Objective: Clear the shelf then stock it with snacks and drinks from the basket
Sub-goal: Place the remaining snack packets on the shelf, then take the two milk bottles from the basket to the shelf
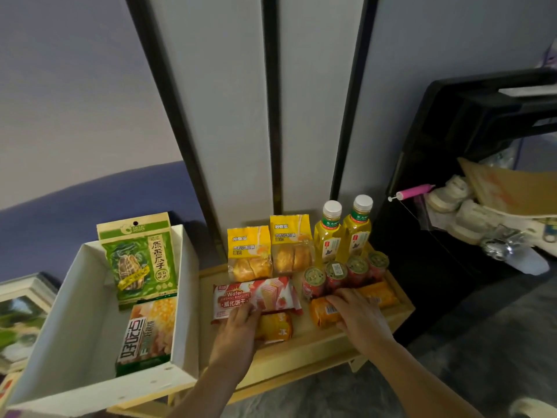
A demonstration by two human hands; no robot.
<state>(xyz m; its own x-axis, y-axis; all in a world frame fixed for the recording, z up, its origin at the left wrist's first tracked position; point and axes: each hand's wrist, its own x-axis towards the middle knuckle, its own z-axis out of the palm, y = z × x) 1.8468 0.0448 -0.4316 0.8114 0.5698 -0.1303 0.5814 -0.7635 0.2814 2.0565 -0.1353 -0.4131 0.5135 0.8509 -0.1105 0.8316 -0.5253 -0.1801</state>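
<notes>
A low wooden shelf (316,346) holds snacks and drinks. My left hand (238,330) grips the near edge of a red-and-white wafer pack (256,295), beside a small orange bun pack (275,327). My right hand (355,315) rests with curled fingers on an orange snack pack (324,313); another orange pack (379,292) lies behind it. Several red cans (336,274) stand in a row. Two yellow bread bags (248,253) and two yellow drink bottles (328,232) stand at the back. The white basket (180,312) on the left holds a green seed bag (141,260) and a corn snack bag (149,331).
A black rack (452,164) stands close on the right, with a cardboard box (509,188), white items and a pink-handled tool (413,192). Framed pictures (21,315) lean at the far left. Grey carpet (482,342) lies in front. White wall panels with black strips rise behind the shelf.
</notes>
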